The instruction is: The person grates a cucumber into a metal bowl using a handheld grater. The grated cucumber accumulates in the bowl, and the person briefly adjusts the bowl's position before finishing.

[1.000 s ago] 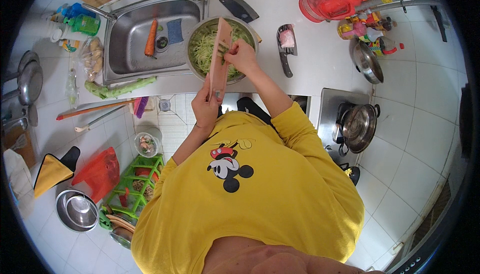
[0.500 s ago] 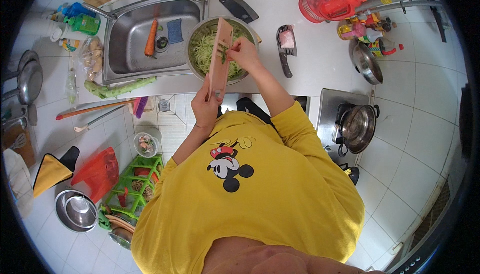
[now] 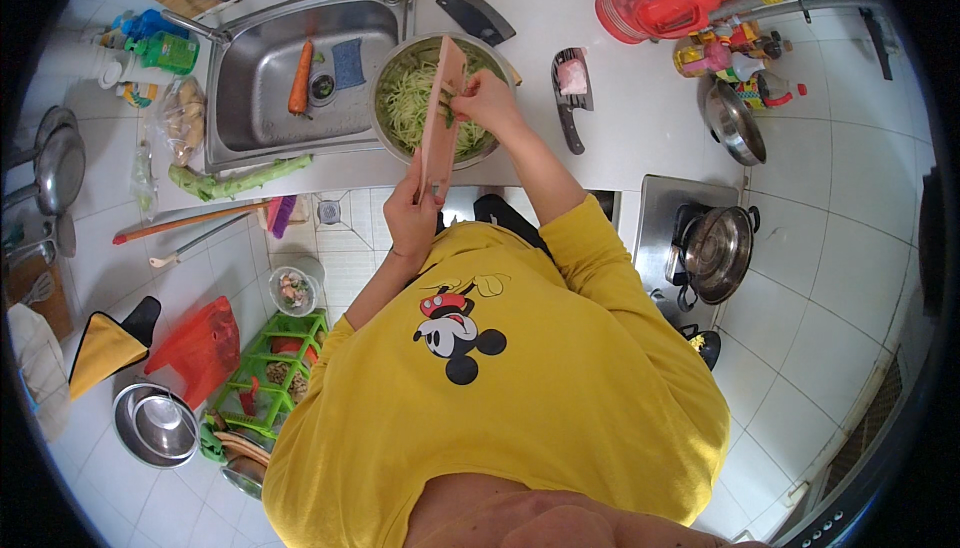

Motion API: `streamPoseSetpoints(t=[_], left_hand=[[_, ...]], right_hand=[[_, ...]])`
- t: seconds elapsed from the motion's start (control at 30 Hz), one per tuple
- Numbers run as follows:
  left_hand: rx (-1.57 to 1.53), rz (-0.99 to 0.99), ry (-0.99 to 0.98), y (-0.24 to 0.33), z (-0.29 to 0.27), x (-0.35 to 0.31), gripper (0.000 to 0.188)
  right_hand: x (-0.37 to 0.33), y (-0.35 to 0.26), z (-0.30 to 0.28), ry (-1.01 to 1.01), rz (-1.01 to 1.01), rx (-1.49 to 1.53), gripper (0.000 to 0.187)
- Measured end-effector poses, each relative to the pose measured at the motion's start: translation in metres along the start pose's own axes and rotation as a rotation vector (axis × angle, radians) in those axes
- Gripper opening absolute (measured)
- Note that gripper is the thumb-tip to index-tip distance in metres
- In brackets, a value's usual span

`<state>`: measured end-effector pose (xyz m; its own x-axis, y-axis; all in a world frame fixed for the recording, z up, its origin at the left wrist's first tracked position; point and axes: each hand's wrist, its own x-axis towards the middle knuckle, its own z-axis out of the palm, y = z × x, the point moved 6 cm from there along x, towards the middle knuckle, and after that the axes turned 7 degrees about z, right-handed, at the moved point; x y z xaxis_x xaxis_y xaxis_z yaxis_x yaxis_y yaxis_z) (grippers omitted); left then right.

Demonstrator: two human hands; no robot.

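My left hand point(image 3: 412, 218) is closed round the near end of a pink grater point(image 3: 440, 128), held tilted up on its edge over a metal bowl point(image 3: 383, 120). Pale green vegetable shreds point(image 3: 408, 98) fill much of the bowl. At the middle of the grater, my right hand point(image 3: 490, 108) pinches its fingertips together against the slotted face. A few green shreds cling to the grater right at these fingertips. The fingers partly hide what they pinch, but it looks like those shreds.
Left of the bowl is a sink point(image 3: 240, 128) holding a carrot point(image 3: 301, 78) and a blue sponge point(image 3: 349, 64). A cleaver point(image 3: 475, 16) lies behind the bowl. To the right, a piece of meat point(image 3: 572, 77) rests on a dark-handled knife point(image 3: 571, 133). Green peelings point(image 3: 240, 180) lie along the counter's front edge.
The grater has turned slightly, so its slotted face shows less. My right fingertips have shifted a little to the left along with it. Both hands keep their places on the grater.
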<state>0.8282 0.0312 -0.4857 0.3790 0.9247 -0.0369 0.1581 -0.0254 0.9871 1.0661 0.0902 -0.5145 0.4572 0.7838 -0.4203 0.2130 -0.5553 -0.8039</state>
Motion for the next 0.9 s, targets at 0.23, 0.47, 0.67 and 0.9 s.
streamPoseSetpoints(t=[0.23,0.47,0.67,0.9], left_hand=[[-0.021,-0.002,0.015,-0.002,-0.001,0.002,0.053],[-0.083,-0.064,0.051,-0.004,-0.002,0.002,0.052],[-0.085,-0.065,0.039,-0.003,-0.003,0.003,0.05],[-0.166,-0.095,0.12,-0.003,-0.01,0.008,0.049]], right_hand=[[0.02,0.016,0.015,0.019,-0.012,0.143,0.037],[0.019,0.018,0.017,0.026,-0.036,0.294,0.035],[0.022,0.008,-0.004,0.126,-0.028,0.345,0.029],[-0.018,-0.036,-0.022,0.373,-0.677,-0.245,0.022]])
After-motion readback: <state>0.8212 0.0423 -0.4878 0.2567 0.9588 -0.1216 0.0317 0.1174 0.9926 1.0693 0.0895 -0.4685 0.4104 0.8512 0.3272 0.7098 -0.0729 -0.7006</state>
